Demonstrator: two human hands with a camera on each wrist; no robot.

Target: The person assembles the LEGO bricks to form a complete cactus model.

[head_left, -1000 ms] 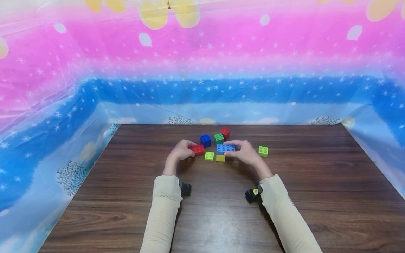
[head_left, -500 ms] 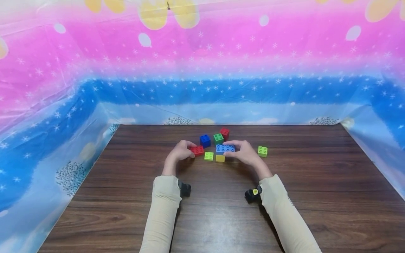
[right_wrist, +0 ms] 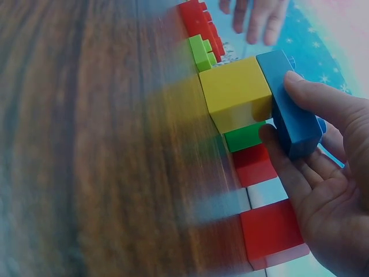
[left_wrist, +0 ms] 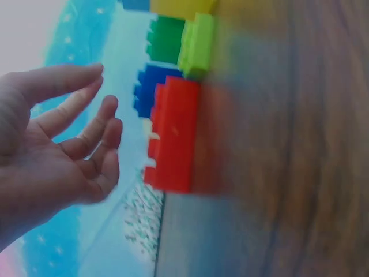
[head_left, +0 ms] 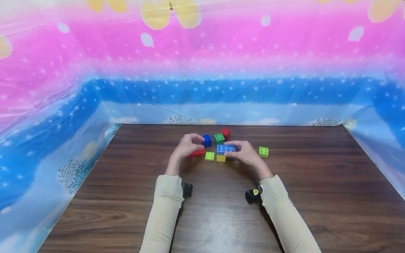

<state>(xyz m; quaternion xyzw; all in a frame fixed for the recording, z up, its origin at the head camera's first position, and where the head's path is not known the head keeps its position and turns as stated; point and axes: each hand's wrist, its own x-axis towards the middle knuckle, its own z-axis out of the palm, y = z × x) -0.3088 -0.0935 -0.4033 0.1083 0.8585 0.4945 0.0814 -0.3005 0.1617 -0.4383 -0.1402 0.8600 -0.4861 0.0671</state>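
My right hand [head_left: 248, 153] pinches a long light-blue building brick [head_left: 225, 149] between thumb and fingers. The blue brick sits on top of a yellow brick [head_left: 220, 159] and overhangs it to the right. My left hand [head_left: 186, 146] is empty, its fingers relaxed, above a long red brick [head_left: 197, 153]. In the left wrist view a gap shows between the left fingertips [left_wrist: 110, 108] and that red brick [left_wrist: 177, 135], which lies flat on the table. A thin lime brick [head_left: 210, 156] lies between the red and yellow ones.
Behind the row stand a dark-blue brick [head_left: 207, 141], a green brick [head_left: 219, 138] and a red brick [head_left: 226, 133]. To the right is another lime brick [head_left: 263, 151]. The right wrist view shows a further red block [right_wrist: 274, 234]. A printed cloth [head_left: 202, 88] borders the brown table [head_left: 218, 218].
My left hand has let go of the long red brick and moved up and slightly right over it. My right hand keeps hold of the light-blue brick in place.
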